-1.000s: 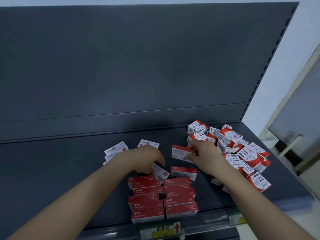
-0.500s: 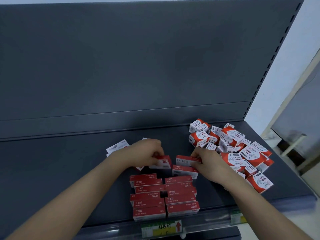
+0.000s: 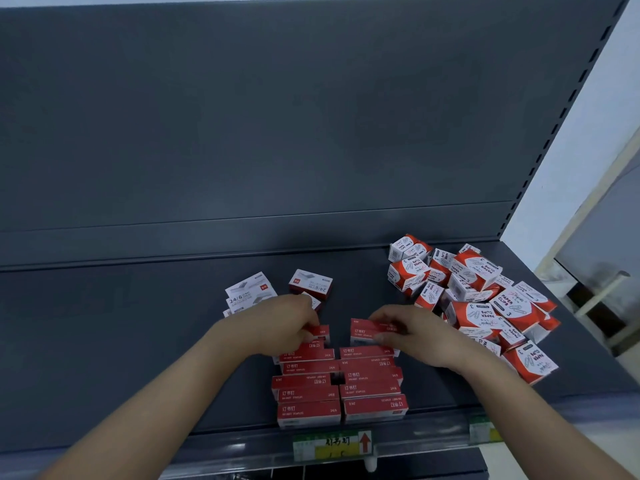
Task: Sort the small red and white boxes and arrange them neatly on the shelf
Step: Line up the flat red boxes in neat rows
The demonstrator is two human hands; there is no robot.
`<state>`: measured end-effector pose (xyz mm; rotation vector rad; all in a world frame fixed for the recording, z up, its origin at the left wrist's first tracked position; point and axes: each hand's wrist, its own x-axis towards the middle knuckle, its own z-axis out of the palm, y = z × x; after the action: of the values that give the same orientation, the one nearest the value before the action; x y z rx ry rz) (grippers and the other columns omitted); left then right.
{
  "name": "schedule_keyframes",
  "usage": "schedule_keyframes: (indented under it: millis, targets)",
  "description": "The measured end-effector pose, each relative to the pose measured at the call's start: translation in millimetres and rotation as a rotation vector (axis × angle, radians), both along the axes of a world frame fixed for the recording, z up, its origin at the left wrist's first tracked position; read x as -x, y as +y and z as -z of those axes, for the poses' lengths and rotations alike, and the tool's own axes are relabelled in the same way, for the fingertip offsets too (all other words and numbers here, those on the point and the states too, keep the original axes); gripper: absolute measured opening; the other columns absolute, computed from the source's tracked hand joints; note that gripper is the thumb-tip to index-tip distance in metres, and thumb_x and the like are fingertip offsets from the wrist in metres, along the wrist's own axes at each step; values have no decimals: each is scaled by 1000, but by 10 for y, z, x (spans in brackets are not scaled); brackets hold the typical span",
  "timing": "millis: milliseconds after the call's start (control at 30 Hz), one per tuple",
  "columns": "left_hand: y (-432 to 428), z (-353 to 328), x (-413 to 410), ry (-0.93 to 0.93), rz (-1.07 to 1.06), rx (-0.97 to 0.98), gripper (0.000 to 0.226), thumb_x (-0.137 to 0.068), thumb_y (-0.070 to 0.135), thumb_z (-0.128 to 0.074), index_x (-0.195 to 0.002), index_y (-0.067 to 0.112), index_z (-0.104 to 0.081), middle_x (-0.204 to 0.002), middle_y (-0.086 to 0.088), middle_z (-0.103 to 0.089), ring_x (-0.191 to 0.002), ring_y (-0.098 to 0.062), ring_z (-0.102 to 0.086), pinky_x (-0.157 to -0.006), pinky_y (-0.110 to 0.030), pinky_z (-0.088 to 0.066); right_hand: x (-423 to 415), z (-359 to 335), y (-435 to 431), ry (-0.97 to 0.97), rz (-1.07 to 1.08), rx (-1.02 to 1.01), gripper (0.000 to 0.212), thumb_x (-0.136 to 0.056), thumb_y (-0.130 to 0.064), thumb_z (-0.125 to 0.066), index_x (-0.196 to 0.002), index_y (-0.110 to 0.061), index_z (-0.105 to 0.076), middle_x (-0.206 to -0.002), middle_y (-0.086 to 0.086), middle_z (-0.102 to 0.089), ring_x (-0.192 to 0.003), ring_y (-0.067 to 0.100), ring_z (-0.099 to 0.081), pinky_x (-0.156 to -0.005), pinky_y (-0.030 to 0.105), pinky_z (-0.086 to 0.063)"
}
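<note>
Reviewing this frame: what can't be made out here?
- Head view: the left hand covers most of the staple box it holds.
- The right hand hides part of its box.
- The paper clip boxes lie piled; the lower ones are hidden.
- The shelf label is blurred, unreadable.

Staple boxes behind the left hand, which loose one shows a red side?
The staple box farthest right of the loose ones, just behind the left hand. It shows a dark red side under its white top; the boxes left of it show only white faces.

The left hand (image 3: 280,327) hides most of its red box (image 3: 320,330); shelf label (image 3: 332,445) writing is illegible.
</note>
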<state>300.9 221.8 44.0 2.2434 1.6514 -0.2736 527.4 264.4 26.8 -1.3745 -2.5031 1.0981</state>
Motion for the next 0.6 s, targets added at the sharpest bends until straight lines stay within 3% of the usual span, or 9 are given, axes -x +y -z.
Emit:
schedule_keyframes:
  millis: [100, 267, 467, 600]
  targets:
    - [-8, 43, -3, -37, -15, 1, 27, -96, 26, -45, -117, 17, -59, -102, 0, -45, -98, -15, -47, -80, -27, -38, 55, -13, -5, -8, -53, 33, 23, -92, -28, -54, -115, -25, -57, -113, -4, -63, -104, 11, -59, -93, 35, -49]
    - [-47, 93, 54, -190, -50, 3, 25, -95, 25, -48, -114, 19, -63, -99, 3, -46, -97, -13, -49, -92, -33, -43, 133, 11, -47, 13, -65, 26, 23, -95, -25, -49, -117, -26, -56, -114, -6, -62, -105, 9, -59, -92, 32, -49]
    - [-131, 139, 42, -312, -127, -45, 26, -95, 25, -48, -116, 19, -62, -103, 3, -50, -95, -8, -48, -89, -26, -42, 179, 66, -89, 39, -39, 33, 27, -96, -26, -46, -122, -26, -53, -119, -6, -60, -108, 10, -57, -95, 33, -48]
    - [-276, 180, 70, -420, -347, -210, 30, -94, 28, -51, -122, 18, -59, -116, 3, -59, -103, -8, -53, -88, -19, -42, 133, 142, -120, 106, 101, 58, 38, -96, -25, -47, -133, -25, -43, -128, -5, -53, -116, 11, -52, -98, 30, -45]
